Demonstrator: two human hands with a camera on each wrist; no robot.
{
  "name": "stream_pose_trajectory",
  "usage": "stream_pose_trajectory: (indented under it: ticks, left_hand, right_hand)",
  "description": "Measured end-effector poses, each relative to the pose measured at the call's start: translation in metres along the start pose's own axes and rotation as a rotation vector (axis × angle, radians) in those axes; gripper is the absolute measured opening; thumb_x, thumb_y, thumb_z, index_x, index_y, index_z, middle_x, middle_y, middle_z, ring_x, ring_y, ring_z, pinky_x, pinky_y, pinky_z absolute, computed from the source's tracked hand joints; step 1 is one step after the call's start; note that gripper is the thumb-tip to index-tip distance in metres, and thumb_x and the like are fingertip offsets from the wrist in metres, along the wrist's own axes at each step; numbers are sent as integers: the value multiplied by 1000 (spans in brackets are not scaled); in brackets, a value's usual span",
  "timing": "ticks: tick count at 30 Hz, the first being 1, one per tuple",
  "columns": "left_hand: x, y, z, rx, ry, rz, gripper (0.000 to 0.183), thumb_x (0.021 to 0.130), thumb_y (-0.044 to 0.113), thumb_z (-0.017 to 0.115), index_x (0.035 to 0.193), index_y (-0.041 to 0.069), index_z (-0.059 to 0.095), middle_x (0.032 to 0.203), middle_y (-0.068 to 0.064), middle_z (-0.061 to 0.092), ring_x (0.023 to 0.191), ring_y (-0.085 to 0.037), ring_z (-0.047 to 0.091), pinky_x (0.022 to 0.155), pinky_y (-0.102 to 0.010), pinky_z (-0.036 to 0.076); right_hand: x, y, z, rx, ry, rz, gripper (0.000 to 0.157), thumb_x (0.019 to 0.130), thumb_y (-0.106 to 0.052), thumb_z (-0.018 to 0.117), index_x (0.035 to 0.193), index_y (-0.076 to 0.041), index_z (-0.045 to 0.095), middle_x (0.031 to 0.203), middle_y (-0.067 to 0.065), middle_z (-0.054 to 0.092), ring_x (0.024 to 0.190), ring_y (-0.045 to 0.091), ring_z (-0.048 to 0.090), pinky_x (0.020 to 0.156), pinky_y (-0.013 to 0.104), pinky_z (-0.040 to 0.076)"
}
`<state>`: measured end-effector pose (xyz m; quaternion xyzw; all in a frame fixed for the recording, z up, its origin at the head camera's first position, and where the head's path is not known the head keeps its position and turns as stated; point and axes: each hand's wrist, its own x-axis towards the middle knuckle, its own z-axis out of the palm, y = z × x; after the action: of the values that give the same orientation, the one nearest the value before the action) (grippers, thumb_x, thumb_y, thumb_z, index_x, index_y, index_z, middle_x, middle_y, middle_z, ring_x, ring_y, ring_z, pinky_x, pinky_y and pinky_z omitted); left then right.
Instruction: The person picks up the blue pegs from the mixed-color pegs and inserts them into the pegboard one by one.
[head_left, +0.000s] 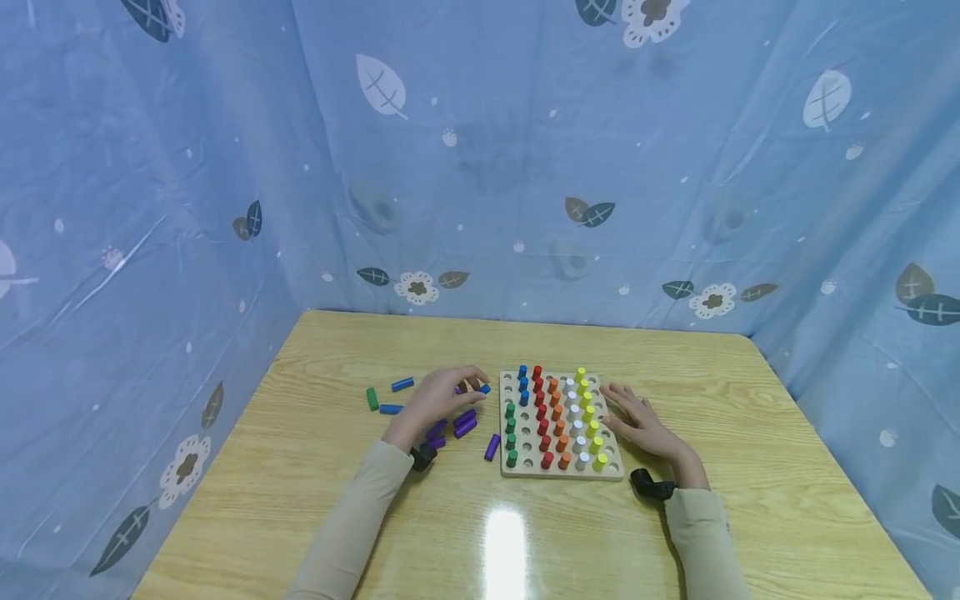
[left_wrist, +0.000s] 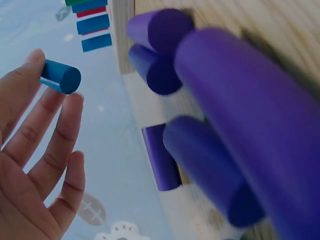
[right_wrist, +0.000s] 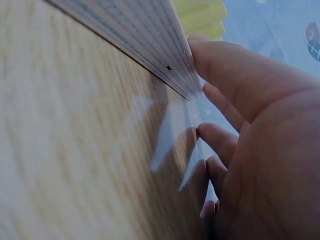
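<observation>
My left hand (head_left: 441, 398) is just left of a wooden pegboard (head_left: 513, 472). It pinches a blue peg (left_wrist: 61, 76) between thumb and fingertips, and the little finger is held apart from it. On the board stand rows of green, blue, red, orange, white and yellow pegs (head_left: 592, 428). The blue row has three pegs at the far end, with bare holes nearer me. At the board's right edge lies my right hand (head_left: 641, 423), fingers spread and relaxed. In the right wrist view its thumb is at the board's top edge, holding no peg.
Several loose purple pegs (head_left: 466, 427) lie under and beside the left hand, one purple peg (head_left: 492, 447) close to the board. Farther left are a green peg (head_left: 372, 398) and two blue pegs (head_left: 402, 384). A patterned blue curtain (head_left: 480, 208) hangs behind the wooden table (head_left: 420, 533).
</observation>
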<state>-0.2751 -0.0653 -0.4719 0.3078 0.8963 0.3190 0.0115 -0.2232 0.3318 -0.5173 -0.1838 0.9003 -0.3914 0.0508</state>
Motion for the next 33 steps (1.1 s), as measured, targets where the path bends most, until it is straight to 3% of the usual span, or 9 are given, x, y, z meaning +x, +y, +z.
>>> stream_pose_trajectory:
  ticks: [8,14,25,33]
  left_hand:
    - [4,7,9,13,31,49,22,90,30,61,111,22,64,92,9,65,79,-6,59,67,-25,48]
    - [6,14,13,-16,42,23,24,89,34,62,110,23,64,96,9,66,83,-7,60,69,-26,48]
    - [12,24,21,-72,67,15,24,87,35,63,109,25,63,95,10,65,83,-7,59,67,-25,47]
    - [17,29,26,-103,79,18,23,88,37,62,108,26,62,95,10,64,85,-7,59,70,-26,48]
  right_hand:
    - [0,3,2,-10,4,-12,59,94,-22,54,145,-8,29,150,27,13,136,49,-3,102,67,-9]
    - [0,0,2,-14,13,-31,58,93,-15,54,144,-6,30,149,29,15,136,50,-1,101,67,-7]
    - [-5,-41,-5,-2,-1,-16,55,92,-6,53,141,7,30,145,37,14,132,56,0,100,69,-5]
    - [-5,-39,-5,-1,2,-31,55,93,-6,52,141,7,29,145,37,14,132,57,0,100,70,-6]
